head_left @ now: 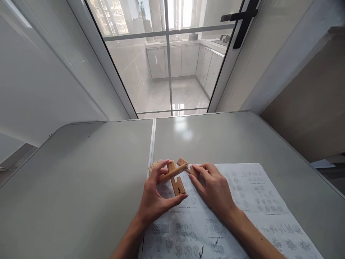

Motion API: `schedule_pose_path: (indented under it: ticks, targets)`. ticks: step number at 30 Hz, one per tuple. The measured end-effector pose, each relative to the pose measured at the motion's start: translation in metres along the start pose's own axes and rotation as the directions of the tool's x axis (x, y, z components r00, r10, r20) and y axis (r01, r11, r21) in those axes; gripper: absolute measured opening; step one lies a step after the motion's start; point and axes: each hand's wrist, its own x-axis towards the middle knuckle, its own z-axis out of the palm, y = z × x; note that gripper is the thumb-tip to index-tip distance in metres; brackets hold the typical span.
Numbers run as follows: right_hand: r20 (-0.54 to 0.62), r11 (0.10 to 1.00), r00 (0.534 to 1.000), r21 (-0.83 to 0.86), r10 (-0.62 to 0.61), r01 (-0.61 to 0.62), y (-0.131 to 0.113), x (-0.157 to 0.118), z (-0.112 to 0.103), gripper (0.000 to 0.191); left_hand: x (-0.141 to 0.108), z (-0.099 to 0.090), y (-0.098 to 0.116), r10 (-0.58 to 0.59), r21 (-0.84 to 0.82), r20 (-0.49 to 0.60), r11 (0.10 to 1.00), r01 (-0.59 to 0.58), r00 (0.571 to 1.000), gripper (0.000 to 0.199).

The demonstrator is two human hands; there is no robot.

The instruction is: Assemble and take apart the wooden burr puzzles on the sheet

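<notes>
My left hand (pixel 159 192) is closed around two crossed wooden puzzle pieces. One is a notched block (pixel 178 186) with a dark mark near its lower end, pinched between thumb and fingers; a slimmer bar (pixel 174 173) lies across it. My right hand (pixel 211 181) has its thumb and fingers closed on another wooden puzzle piece (pixel 193 170), low over the sheet and partly hidden by the fingers. Just beyond lies a further wooden piece (pixel 182 161). More wooden pieces (pixel 154 166) show behind my left fingers, partly covered.
A large printed sheet (pixel 269 201) with small line drawings lies under my hands on the grey table (pixel 107 172). A pale seam strip (pixel 152 138) divides the tabletop. Past the far edge stands a glazed door (pixel 168 72) with a black handle (pixel 239 16).
</notes>
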Motion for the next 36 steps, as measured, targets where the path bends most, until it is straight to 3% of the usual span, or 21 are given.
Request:
schedule_pose_path:
  ticks: [10, 14, 19, 25, 36]
  targets:
    - [-0.007, 1.0, 1.0, 0.005, 0.001, -0.001, -0.003, 0.0, -0.001, 0.018, -0.001, 0.001, 0.003, 0.028, 0.061, -0.006, 0.998, -0.028, 1.0, 0.087]
    - [-0.069, 0.996, 0.998, 0.088, 0.008, -0.002, -0.007, 0.003, -0.002, 0.035, -0.003, 0.003, 0.0, 0.102, 0.152, 0.011, 0.983, -0.103, 0.995, 0.091]
    - [-0.171, 0.947, 0.979, 0.283, -0.108, 0.154, -0.014, 0.007, -0.009, 0.042, -0.005, 0.007, -0.004, 0.155, 0.202, 0.053, 0.966, -0.163, 0.986, 0.097]
    - [-0.039, 0.894, 0.963, 0.365, -0.266, 0.262, -0.015, 0.009, -0.016, 0.016, -0.004, 0.009, -0.006, 0.206, 0.166, 0.16, 0.959, -0.232, 0.965, 0.103]
    - [0.055, 0.838, 0.929, 0.454, -0.365, 0.303, -0.017, 0.02, -0.028, 0.022, -0.001, -0.004, 0.007, 0.088, 0.013, 0.2, 0.996, -0.092, 0.976, 0.101]
